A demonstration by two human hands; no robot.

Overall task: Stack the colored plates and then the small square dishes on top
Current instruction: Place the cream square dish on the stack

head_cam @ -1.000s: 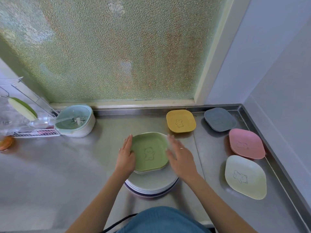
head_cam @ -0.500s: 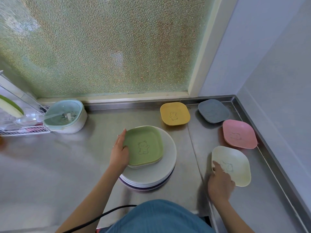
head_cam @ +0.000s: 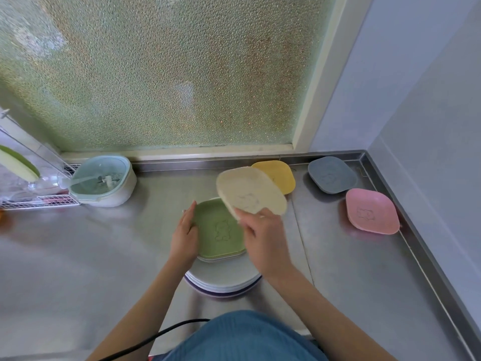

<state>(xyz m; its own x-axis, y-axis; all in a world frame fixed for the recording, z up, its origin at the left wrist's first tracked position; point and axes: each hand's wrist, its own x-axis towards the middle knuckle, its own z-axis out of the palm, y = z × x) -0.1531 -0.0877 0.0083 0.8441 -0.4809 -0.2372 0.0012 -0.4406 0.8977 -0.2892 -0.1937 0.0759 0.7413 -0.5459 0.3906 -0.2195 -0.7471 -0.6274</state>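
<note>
- A person stands at a steel surface (head_cam: 78,256) in a corner below a frosted window. A stack of round plates (head_cam: 223,281) sits close in front of them, with a green square dish (head_cam: 221,230) on top of it.
- The right hand (head_cam: 265,246) pinches the near edge of a cream square dish (head_cam: 250,192), holding it tilted in the air above the far side of the stack.
- The left hand (head_cam: 183,237) lies with straight fingers against the left edge of the green dish, steadying it.
- Three more square dishes wait on the surface: a yellow dish (head_cam: 279,174) partly behind the cream one, a grey dish (head_cam: 331,174) near the back corner, and a pink dish (head_cam: 372,211) by the right wall.
- Risk: the cream dish is held by one edge only, so it could slip from the pinch. Because it is tilted, it might land crooked on the green dish rather than nest.
- Risk: a hard landing could push the green dish off centre; the left hand seems placed to prevent that.
- Change: half a second earlier the cream dish lay on the surface at the right, with the right hand just reaching it. It has since been lifted and carried over the stack.
- The left hand has stayed at the green dish's edge, and the other three dishes have not moved.
</note>
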